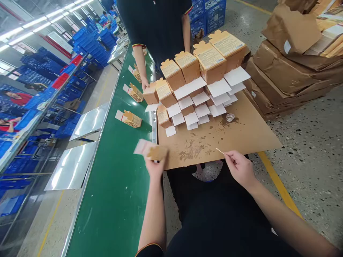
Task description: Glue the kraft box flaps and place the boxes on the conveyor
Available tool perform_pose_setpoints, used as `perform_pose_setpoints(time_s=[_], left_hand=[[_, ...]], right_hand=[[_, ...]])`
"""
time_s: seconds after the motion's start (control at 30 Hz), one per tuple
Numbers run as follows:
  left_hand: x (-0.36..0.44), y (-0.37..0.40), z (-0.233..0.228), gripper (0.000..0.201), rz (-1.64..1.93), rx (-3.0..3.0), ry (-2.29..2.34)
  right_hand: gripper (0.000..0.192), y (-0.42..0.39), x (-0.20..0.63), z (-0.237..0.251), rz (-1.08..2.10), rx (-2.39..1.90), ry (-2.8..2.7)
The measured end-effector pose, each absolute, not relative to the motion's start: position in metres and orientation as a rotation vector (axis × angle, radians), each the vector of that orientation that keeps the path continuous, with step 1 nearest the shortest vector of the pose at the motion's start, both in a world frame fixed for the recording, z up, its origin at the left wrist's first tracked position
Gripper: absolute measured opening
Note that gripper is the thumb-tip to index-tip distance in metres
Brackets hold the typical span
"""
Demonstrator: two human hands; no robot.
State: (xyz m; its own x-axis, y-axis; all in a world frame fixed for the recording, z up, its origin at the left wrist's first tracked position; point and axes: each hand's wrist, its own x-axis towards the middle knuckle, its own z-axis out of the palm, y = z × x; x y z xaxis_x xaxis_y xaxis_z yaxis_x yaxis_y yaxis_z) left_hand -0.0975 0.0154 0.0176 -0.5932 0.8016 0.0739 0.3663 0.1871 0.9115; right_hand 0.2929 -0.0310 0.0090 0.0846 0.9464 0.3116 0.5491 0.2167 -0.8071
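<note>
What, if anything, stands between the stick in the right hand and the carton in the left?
Nothing visible does. Between the stick in the right hand and the blurred carton in the left hand, only the stained cardboard sheet lies below; the stacked cartons stand farther back.

Holding a small box (157, 152), blurred, in the left hand (153, 167), near the seam between green belt (115, 178) and cardboard sheet (254, 132). Pinching a thin stick (220, 151) in the right hand (239, 167), above the sheet's near edge. Facing a stack of boxes (211, 57) with white flaps (190, 88), touched at its left end by a co-worker's hand (145, 84), and a clear dish (229, 117) beside dark spots.
</note>
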Motion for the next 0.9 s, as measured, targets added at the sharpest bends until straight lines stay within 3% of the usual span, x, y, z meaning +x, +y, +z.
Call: perform_pose_setpoints(time_s=[0.2, 0.33, 0.43, 0.5, 0.6, 0.73, 0.9], left_hand=[[-0.211, 0.004, 0.035, 0.086, 1.512, 0.779, 2.345], [-0.214, -0.002, 0.036, 0.09, 1.424, 0.782, 2.27], [-0.204, -0.016, 0.045, 0.096, 1.592, 0.919, 2.44], [-0.194, -0.02, 0.056, 0.083, 1.912, 1.09, 2.495], [-0.171, 0.01, 0.081, 0.058, 2.238, 1.255, 2.121], [-0.125, 0.122, 0.115, 0.049, 1.888, 0.926, 1.689], [-0.067, 0.244, 0.125, 0.044, 1.463, 0.522, 1.543]], right_hand=[[0.052, -0.022, 0.301, 0.016, 0.617, -1.483, -1.484], [0.055, -0.018, 0.302, 0.018, 0.604, -1.476, -1.461], [0.053, -0.024, 0.321, 0.017, 0.537, -1.519, -1.402], [0.049, -0.028, 0.341, 0.016, 0.47, -1.561, -1.353], [0.047, -0.019, 0.371, 0.022, 0.373, -1.612, -1.299], [0.048, 0.02, 0.381, 0.042, 0.282, -1.646, -1.324], [0.045, 0.048, 0.358, 0.065, 0.255, -1.605, -1.456]])
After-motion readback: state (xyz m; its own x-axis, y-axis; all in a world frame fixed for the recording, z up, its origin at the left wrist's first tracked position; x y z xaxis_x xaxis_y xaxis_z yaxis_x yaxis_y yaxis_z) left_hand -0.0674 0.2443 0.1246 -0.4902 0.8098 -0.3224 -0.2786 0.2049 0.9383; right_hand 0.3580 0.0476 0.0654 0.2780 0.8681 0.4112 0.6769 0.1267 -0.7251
